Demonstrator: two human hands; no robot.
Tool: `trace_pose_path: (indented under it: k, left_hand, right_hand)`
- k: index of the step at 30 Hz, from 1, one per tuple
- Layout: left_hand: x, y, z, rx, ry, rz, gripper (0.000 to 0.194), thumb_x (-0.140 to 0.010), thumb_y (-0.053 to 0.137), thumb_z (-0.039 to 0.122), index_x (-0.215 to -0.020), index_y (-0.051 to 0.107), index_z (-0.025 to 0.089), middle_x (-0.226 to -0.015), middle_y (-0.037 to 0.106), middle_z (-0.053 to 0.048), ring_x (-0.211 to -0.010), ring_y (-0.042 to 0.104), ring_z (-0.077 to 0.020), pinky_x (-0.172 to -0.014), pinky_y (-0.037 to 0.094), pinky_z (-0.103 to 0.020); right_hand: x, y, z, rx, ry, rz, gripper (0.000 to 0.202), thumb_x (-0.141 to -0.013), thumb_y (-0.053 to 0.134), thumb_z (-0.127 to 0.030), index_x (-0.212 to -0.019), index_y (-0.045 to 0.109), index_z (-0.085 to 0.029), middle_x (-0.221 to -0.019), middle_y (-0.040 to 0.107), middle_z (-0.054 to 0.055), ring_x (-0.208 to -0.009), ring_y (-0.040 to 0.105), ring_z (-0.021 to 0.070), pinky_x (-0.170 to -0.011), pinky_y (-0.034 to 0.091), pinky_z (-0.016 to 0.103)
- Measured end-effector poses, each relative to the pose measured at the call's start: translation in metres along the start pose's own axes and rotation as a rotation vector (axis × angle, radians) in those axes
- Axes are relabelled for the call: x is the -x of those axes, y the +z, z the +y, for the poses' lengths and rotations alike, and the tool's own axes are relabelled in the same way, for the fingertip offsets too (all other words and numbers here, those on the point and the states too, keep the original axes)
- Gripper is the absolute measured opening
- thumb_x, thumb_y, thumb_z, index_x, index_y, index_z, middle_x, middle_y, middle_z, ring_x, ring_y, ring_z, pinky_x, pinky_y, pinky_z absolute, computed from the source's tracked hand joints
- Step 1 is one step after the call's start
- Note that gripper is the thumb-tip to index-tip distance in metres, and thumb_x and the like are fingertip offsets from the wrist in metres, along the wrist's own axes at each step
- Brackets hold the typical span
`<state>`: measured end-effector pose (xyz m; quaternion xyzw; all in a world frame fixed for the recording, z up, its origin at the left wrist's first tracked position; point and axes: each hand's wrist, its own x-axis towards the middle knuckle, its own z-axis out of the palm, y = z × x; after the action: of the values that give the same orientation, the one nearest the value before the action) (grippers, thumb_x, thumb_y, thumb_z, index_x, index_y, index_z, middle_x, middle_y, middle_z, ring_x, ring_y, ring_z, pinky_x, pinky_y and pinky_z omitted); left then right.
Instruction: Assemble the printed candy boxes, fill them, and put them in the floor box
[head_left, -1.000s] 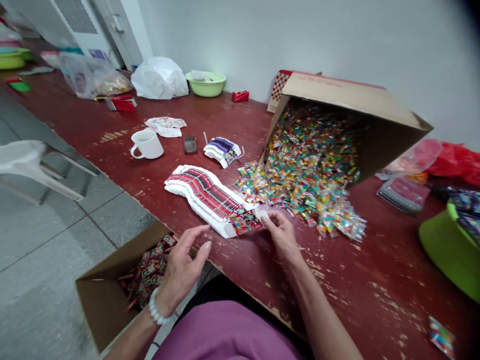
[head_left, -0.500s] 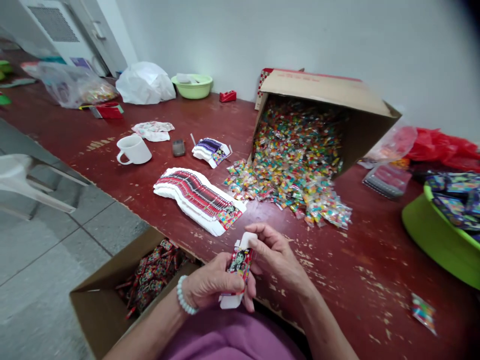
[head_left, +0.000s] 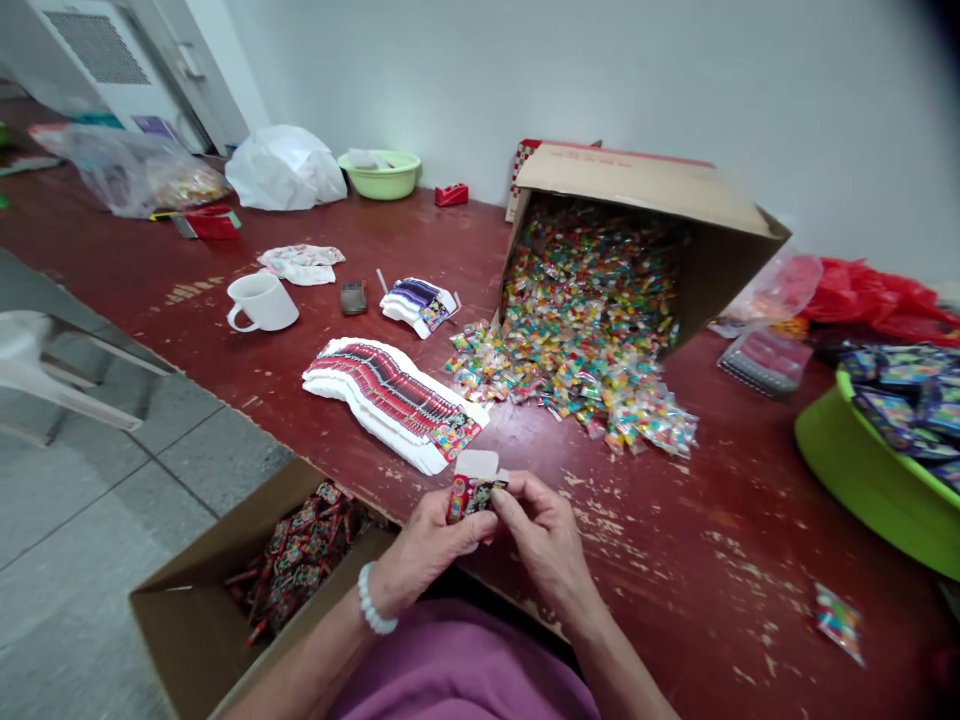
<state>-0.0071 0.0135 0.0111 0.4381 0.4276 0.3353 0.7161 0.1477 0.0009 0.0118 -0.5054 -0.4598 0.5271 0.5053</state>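
A small red printed candy box [head_left: 469,492] is between my hands, just over the table's front edge, with a white flap standing up at its top. My left hand [head_left: 431,545], with a pale bead bracelet at the wrist, is closed on its left side. The fingers of my right hand [head_left: 541,525] pinch its right end. Beyond my hands lies a fanned row of flat red boxes [head_left: 394,400]. Small clear packets of colourful candy [head_left: 592,350] spill from a tipped cardboard carton [head_left: 637,172]. Whether the box holds anything is hidden.
A cardboard carton [head_left: 169,625] with finished-looking red boxes stands below the table edge at left. A white mug [head_left: 262,303] and a stack of purple boxes [head_left: 420,303] sit farther back. On the right are a green basin [head_left: 855,470] and one loose candy packet [head_left: 838,622].
The box has turned from upright to sideways in my hands, and its white flap now points up. My right hand has shifted from the top flap to the right end.
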Motion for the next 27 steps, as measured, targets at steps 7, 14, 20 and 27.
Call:
trace_pose_path:
  k: [7,14,20,27]
  left_hand:
    - [0.013,0.004,0.004,-0.051,0.166,0.25,0.063,-0.078,0.075,0.026,-0.133,0.043,0.027,-0.104,0.068,-0.004,-0.083,0.067,-0.0171,-0.076,0.057,-0.03]
    - [0.01,-0.001,0.004,-0.029,0.116,0.125,0.04,-0.082,0.07,0.028,-0.119,0.057,0.02,-0.1,0.069,-0.004,-0.081,0.064,-0.0156,-0.075,0.053,-0.026]
    - [0.008,-0.004,0.01,-0.091,0.081,0.076,0.019,-0.086,0.066,0.034,-0.094,0.064,0.017,-0.087,0.066,-0.002,-0.074,0.057,-0.0136,-0.068,0.049,-0.023]
    - [0.009,-0.003,0.011,0.045,0.124,0.066,0.03,-0.082,0.073,0.03,-0.106,0.057,0.022,-0.092,0.067,-0.001,-0.083,0.062,-0.0148,-0.077,0.049,-0.025]
  right_hand:
    - [0.001,0.002,0.01,-0.146,0.093,0.077,0.041,-0.085,0.068,-0.038,-0.12,0.053,-0.024,-0.078,0.065,-0.002,-0.07,0.06,0.0154,-0.066,0.051,0.026]
    - [0.005,0.002,0.012,-0.253,0.062,0.045,0.022,-0.082,0.072,-0.039,-0.095,0.066,-0.021,-0.084,0.067,0.001,-0.074,0.06,0.0146,-0.069,0.049,0.026]
    - [-0.003,-0.014,0.013,-0.261,0.167,-0.048,0.021,-0.077,0.079,-0.036,-0.081,0.068,-0.018,-0.08,0.067,0.001,-0.07,0.059,0.0134,-0.066,0.047,0.025]
    - [-0.005,-0.019,0.014,-0.243,0.164,-0.15,0.024,-0.077,0.079,-0.034,-0.092,0.068,-0.02,-0.08,0.067,0.001,-0.071,0.061,0.0142,-0.068,0.048,0.026]
